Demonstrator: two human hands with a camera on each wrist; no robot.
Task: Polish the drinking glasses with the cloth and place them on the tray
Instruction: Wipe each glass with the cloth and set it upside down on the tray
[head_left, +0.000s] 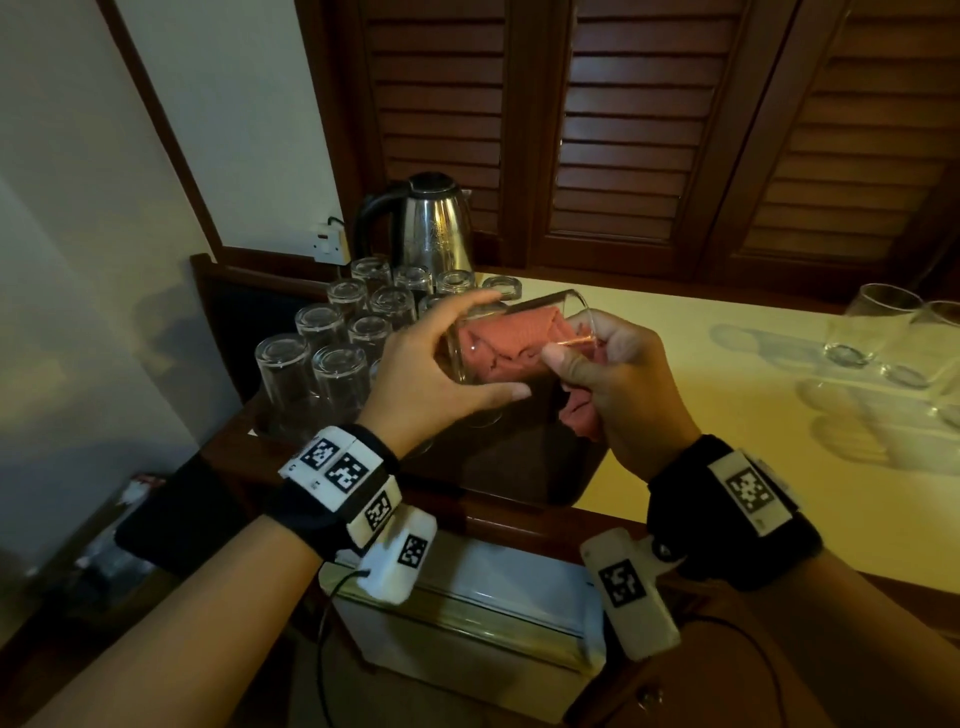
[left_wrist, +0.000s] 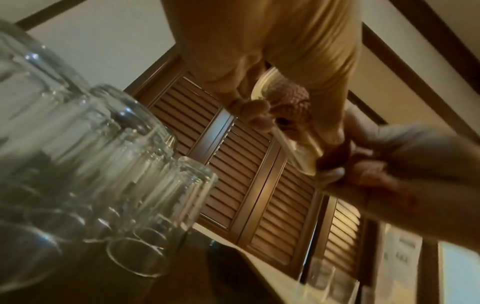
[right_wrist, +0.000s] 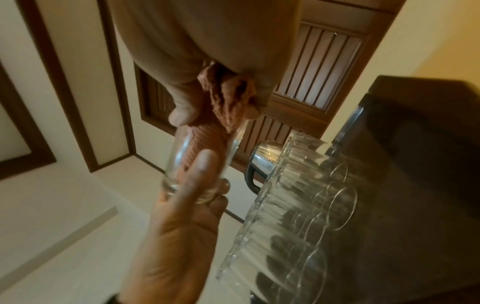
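Wrist bands w/ markers sit closest, at 6–7 o'clock in the head view. Just past them the left hand (head_left: 441, 364) wraps its fingers and thumb round the base end of the glass (head_left: 519, 338), which lies on its side in the air at frame center. Right hand (head_left: 618, 379) pinches the pink cloth (head_left: 511, 340) at the mouth; most of the cloth is stuffed inside the glass, rest bunched in the fist.

To do this step well, I'd say: keep the left grip firm near the base, twist the glass against the cloth, push the wad to the bottom, then wipe the rim and outside.

Room: upside-down glasses (head_left: 332, 338) crowd the dark tray (head_left: 519, 478) at 9–10 o'clock, right under the left knuckles, so elbow swing that way risks a knock. Kettle (head_left: 431, 223) at 11 o'clock. Bare tray surface lies under the hands, approx 6 o'clock, good for set-down. Upright glasses (head_left: 872, 322) at 3 o'clock are well apart on the counter (head_left: 701, 338).
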